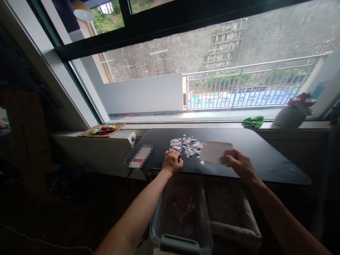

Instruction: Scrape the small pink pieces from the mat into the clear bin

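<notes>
A loose pile of torn paper scraps (pixel 187 144) lies on the dark tabletop (pixel 265 159). My right hand (pixel 240 163) grips a thin, pale, flat scraper (pixel 215 151) by its right end. Its left edge is at the right side of the pile, tilted over the table. Close to the pile's lower left, my left hand (pixel 172 161) rests at the front edge with its fingers curled; whatever they may hold is hidden. Below the edge stands a clear plastic bin (pixel 208 219) with more scraps at its bottom.
Beside the bin is a lined box (pixel 235 228), its inside dark. A blurred-out object (pixel 141 156) lies on the table's left end. A radiator (pixel 106 156) stands left of the table. A green cloth (pixel 253 122) and a pale pot (pixel 290 115) sit on the windowsill.
</notes>
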`<state>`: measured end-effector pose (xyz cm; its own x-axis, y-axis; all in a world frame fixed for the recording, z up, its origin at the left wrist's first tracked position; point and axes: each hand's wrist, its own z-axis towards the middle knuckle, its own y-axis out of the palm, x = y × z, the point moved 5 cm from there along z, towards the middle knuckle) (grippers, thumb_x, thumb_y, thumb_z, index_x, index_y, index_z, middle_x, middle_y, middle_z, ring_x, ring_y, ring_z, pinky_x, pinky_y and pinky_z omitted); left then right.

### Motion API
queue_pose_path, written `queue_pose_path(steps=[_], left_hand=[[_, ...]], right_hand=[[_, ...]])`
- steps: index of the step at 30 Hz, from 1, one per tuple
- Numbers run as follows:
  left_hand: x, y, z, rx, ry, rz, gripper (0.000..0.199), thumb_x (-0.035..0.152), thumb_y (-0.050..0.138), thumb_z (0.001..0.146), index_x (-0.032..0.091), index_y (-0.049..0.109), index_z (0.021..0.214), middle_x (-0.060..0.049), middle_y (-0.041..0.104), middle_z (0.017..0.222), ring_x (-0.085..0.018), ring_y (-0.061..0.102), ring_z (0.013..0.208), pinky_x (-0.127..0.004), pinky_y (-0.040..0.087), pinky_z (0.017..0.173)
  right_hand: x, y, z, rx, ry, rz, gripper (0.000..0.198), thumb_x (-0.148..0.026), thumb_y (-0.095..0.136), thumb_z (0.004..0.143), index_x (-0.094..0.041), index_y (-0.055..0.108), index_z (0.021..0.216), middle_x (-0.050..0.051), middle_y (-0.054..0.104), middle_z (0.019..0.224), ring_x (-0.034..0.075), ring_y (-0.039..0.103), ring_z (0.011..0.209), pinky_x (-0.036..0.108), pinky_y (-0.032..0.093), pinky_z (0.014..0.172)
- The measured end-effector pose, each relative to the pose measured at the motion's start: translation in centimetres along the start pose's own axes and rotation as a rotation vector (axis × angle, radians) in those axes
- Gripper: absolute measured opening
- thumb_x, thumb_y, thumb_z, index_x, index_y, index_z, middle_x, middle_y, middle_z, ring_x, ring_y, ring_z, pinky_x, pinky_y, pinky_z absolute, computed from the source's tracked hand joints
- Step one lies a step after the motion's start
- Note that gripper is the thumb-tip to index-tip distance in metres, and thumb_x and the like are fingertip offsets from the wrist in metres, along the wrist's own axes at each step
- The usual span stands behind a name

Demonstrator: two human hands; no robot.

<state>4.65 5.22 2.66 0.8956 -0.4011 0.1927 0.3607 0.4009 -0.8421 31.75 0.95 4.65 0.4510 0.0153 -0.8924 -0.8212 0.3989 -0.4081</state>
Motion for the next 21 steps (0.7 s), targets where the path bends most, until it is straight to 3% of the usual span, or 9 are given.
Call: queue_pose_path(steps=[4, 11, 17, 21], left_hand=[[0.0, 0.0, -0.2, 0.031, 0.018, -0.022, 0.008, 0.017, 0.054, 0.075, 0.02, 0.061, 0.077, -0.006, 0.062, 0.084, -0.022, 0.054, 0.09, -0.037, 0.042, 0.088], [-0.1, -0.3, -0.4, 0.036, 0.015, -0.033, 0.01, 0.016, 0.052, 0.075, 0.021, 0.061, 0.077, -0.006, 0.063, 0.084, -0.023, 0.055, 0.089, -0.039, 0.043, 0.086], [-0.2, -0.5, -0.3, 0.034, 0.019, -0.034, 0.01, 0.016, 0.052, 0.075, 0.021, 0.06, 0.077, -0.005, 0.063, 0.084, -0.023, 0.055, 0.088, -0.039, 0.044, 0.085], [-0.2, -0.5, -0.3, 0.026, 0.017, -0.024, 0.01, 0.017, 0.052, 0.076, 0.021, 0.06, 0.077, -0.006, 0.063, 0.084, -0.024, 0.056, 0.089, -0.039, 0.044, 0.086]], right_hand=[[0.3, 0.6, -0.1, -0.018, -0.031, 0.003, 0.027, -0.038, 0.053, 0.064, -0.018, 0.063, 0.079, 0.003, 0.065, 0.069, 0.019, 0.059, 0.064, 0.03, 0.046, 0.059], [1.5, -1.5, -0.4, 0.109, -0.032, -0.053, 0.024, -0.038, 0.055, 0.068, -0.02, 0.062, 0.081, 0.002, 0.065, 0.071, 0.019, 0.059, 0.066, 0.029, 0.045, 0.059], [0.7, 0.2, 0.4, 0.007, -0.06, -0.055, 0.02, -0.037, 0.054, 0.07, -0.021, 0.06, 0.08, 0.003, 0.065, 0.072, 0.02, 0.06, 0.067, 0.03, 0.046, 0.059], [0.5, -2.4, -0.6, 0.042, -0.035, -0.168, 0.016, -0.032, 0.056, 0.068, -0.022, 0.063, 0.079, 0.001, 0.065, 0.069, 0.018, 0.058, 0.064, 0.027, 0.043, 0.057]])
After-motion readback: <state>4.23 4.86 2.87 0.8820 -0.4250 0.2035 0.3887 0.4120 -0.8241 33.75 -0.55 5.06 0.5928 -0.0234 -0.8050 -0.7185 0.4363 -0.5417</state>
